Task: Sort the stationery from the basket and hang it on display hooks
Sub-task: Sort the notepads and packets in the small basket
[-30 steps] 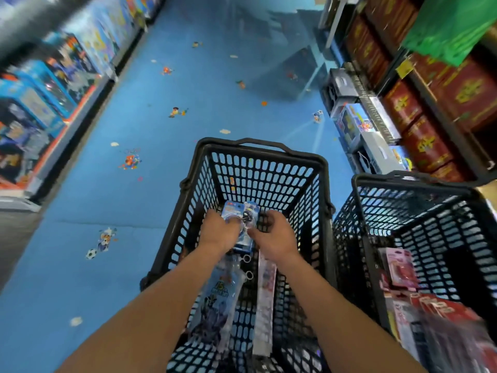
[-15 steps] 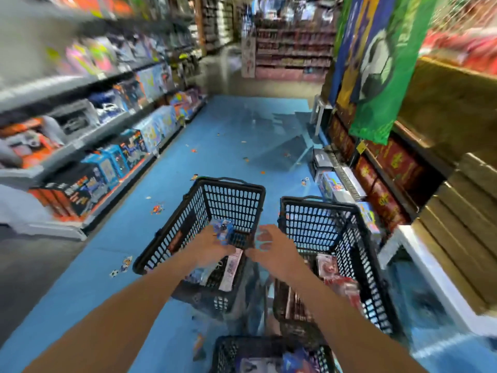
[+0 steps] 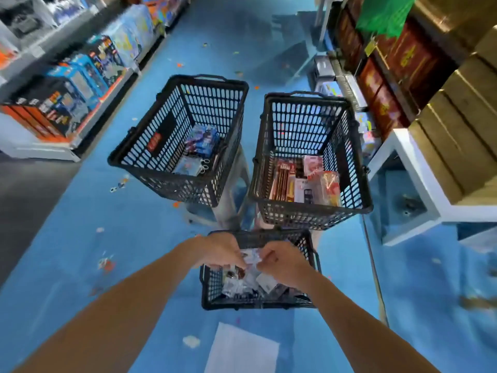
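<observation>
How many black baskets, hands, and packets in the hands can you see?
Black baskets: 3 (left basket, right basket, near basket)
Hands: 2 (left hand, right hand)
Pinched packet between both hands: 1
Total: 6

Nothing legible is caught here: a red label [image 3: 158,142] is seen on the upper-left basket [image 3: 215,109], gold characters on the red boxes [image 3: 403,59] at upper right, all too blurred to be read.
</observation>
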A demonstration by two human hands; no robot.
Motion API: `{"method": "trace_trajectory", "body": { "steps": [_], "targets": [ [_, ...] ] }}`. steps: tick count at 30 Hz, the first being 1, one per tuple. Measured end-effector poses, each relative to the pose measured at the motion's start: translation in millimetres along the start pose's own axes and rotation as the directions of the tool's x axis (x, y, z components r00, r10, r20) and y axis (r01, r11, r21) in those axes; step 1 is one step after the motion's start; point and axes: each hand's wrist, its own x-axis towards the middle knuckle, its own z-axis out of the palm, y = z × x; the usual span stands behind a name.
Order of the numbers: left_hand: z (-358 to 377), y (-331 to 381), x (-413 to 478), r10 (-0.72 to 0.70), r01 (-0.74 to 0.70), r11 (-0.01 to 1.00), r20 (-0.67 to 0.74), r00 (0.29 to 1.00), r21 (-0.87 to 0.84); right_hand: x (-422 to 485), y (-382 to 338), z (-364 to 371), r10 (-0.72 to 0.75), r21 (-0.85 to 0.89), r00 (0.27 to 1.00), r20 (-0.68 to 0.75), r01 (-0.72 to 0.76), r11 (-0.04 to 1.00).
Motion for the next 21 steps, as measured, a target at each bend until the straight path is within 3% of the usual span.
{"method": "trace_trajectory", "body": {
  "steps": [4,9,13,18,21],
  "targets": [
    [61.0,-54.4,69.1,0.007,-0.023,0.995,-0.171,0.985,-0.094,43.0,76.3,81.4,0.135,0.025,0.988,-0.073,-0.133,0.991],
    [122.4,-121.0,173.1,0.019,-0.058,0.985,-0.229,0.973,-0.163,107.3,159.7,174.9,0.277,0.009,0.954,-0.113,-0.278,0.961],
    [165.9,-169.1,273.0,-0.070,0.038,0.990,-0.240,0.968,-0.134,170.8,222.6,233.8,0.357,0.118,0.905,-0.229,-0.338,0.934],
    [203.3,-192.5,394.9,0.016,-0.037,0.996,-0.274,0.962,-0.075,259.3,290.3,264.8,0.353,0.149,0.863,-0.361,-0.320,0.936],
    [213.8,-191.6,457.0,0.066,-0.086,0.995,-0.327,0.943,-0.048,303.2,329.4,266.6,0.298,0.075,0.823,-0.484,-0.301,0.951]
  ]
}}
